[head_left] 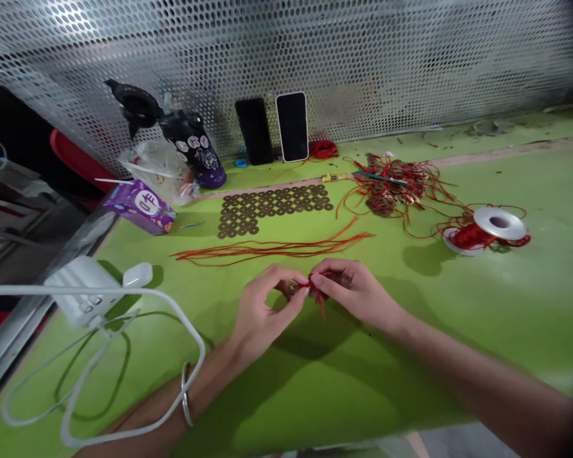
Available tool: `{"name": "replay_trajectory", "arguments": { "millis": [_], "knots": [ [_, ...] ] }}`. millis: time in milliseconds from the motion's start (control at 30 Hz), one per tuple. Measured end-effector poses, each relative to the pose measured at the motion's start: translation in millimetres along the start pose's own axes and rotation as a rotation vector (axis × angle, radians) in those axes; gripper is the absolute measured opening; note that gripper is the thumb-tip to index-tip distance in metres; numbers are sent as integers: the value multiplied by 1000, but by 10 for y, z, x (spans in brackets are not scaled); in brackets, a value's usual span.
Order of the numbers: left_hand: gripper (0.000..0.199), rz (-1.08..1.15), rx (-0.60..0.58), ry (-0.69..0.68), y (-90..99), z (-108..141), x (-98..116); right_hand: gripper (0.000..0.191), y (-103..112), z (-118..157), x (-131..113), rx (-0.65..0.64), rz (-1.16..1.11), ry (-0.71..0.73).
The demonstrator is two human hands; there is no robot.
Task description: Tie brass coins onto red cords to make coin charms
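Observation:
Above the green tabletop, my left hand [267, 305] and my right hand [356, 292] meet in pinches on a short red cord [321, 306], its ends hanging down. A small brassy piece, likely a coin [292, 287], shows partly between the left fingers; most of it is hidden. Just beyond my hands lies a loose bundle of red cords [267, 249], stretched sideways. Behind that, round brass coins with holes [272, 207] are laid out in close rows. A heap of coins tied with red cord [396, 181] sits farther right.
A spool of red thread [499, 222] lies at the right. Two phones [293, 127] lean on the perforated metal wall [372, 70]. A dark bottle [195, 149], purple carton [143, 207] and plastic bag stand at back left. A white charger [83, 289] trails a cable [191, 324] over my left forearm.

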State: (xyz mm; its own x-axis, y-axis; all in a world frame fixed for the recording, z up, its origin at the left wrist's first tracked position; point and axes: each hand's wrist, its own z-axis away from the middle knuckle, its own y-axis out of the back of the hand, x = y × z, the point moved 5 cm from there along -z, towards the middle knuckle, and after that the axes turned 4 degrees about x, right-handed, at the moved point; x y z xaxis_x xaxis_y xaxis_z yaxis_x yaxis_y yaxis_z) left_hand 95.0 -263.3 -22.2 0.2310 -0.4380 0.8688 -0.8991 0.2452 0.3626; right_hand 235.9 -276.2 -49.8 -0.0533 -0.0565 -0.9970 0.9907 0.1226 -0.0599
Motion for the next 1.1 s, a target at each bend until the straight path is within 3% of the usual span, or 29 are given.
{"name": "replay_trajectory", "arguments": {
  "millis": [567,800,1100],
  "knots": [
    [11,-18,35,56,17,3,1,20,-14,3,-21,-10,11,-6],
    [11,-28,69,113,26,23,-30,32,-8,-7,-20,4,-15,-29],
    [13,-4,61,70,27,20,-12,29,-13,-1,-24,-13,-42,-41]
  ]
}}
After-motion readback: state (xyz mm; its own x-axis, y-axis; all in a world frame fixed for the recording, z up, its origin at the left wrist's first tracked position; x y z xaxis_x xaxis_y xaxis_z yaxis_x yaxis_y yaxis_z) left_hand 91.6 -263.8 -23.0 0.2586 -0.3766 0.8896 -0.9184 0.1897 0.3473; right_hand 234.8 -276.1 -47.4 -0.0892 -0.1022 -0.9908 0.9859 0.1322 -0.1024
